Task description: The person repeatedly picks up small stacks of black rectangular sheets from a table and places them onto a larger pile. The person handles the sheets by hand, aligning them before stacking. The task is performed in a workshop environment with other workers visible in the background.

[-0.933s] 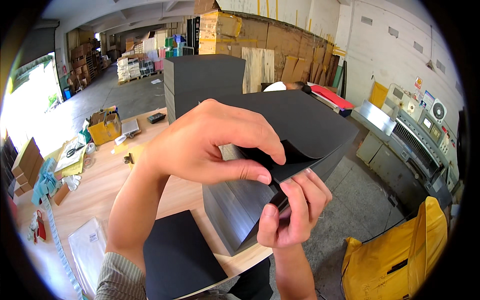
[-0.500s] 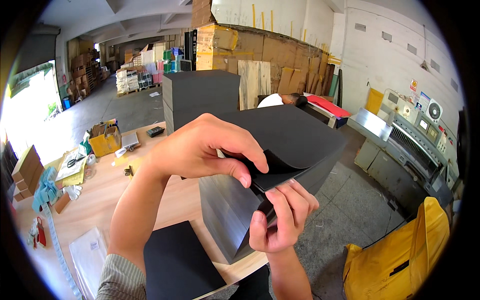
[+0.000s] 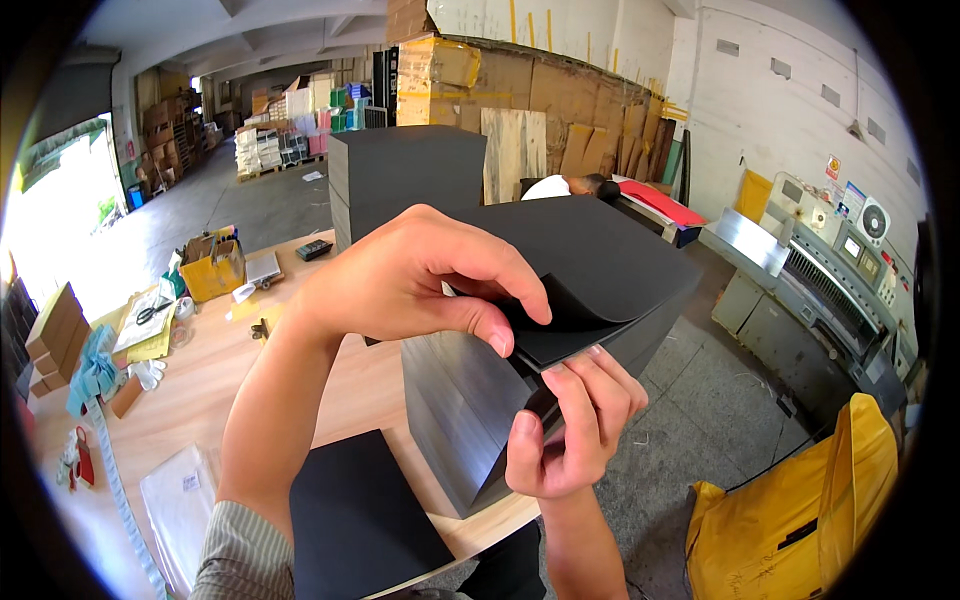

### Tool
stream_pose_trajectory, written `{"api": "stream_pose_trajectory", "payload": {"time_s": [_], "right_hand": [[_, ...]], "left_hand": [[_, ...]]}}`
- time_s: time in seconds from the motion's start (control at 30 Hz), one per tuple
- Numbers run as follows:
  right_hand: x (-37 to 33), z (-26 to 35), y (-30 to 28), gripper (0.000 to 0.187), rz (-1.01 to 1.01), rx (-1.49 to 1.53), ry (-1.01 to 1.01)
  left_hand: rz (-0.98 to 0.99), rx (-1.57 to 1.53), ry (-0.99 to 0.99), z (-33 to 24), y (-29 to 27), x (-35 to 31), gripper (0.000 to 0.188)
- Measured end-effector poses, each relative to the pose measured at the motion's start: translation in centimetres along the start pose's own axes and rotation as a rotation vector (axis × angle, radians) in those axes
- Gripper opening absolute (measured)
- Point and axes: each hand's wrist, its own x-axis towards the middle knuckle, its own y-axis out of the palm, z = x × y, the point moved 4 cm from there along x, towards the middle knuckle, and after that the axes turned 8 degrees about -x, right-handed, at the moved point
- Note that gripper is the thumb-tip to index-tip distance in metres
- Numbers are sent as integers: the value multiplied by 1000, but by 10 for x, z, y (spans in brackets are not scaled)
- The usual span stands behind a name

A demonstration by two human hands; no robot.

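At six o'clock on the stack [image 3: 450, 430], a black sheet [image 3: 605, 250] is curling up, likely light, bendy, best edge-held, with left hand [image 3: 425, 280] keeping thumb and forefinger parted there, right hand [image 3: 580, 425] touching the corner, thumb apart.

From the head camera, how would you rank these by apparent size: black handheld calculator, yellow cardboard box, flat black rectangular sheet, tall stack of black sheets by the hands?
Largest to smallest:
1. Tall stack of black sheets
2. Flat black rectangular sheet
3. Yellow cardboard box
4. Black calculator
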Motion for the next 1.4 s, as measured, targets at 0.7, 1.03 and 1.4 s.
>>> {"api": "stream_pose_trajectory", "payload": {"time_s": [0.7,1.03,1.4], "right_hand": [[0,1,0,32,6,8,8],[2,0,-1,35,11,2,-2],[-1,-4,1,36,-7,10,-36]], "left_hand": [[-108,464,276,-11,18,-15,18],[3,168,129,-8,5,1,30],[-1,-67,28,1,3,1,25]]}}
